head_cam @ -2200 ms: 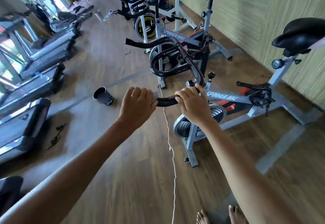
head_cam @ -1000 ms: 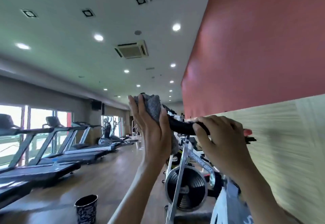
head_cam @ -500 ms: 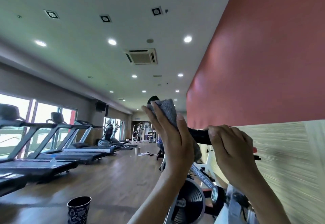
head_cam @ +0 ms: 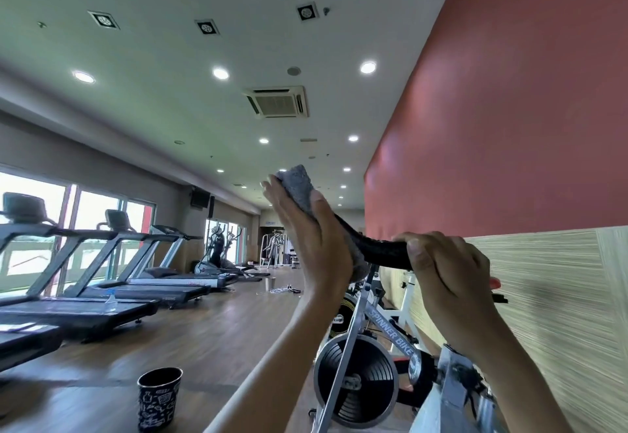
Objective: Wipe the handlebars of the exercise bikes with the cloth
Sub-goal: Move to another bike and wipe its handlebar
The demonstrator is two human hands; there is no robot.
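Handlebar point(head_cam: 380, 249) of the nearest exercise bike sits right of centre, black and curved. Since half a second ago the left hand point(head_cam: 316, 245) has carried the grey cloth point(head_cam: 299, 187) higher along the upturned bar end, fingers flat, thumb pinching the cloth against it. The right hand point(head_cam: 441, 272) remains clamped round the bar, steadying it. Judgement: wiping of this end is nearly complete. At lower left, the patterned cup point(head_cam: 159, 398) bears no readable print. The bike frame point(head_cam: 390, 334), lower right, reads "SPINNER BIKE".
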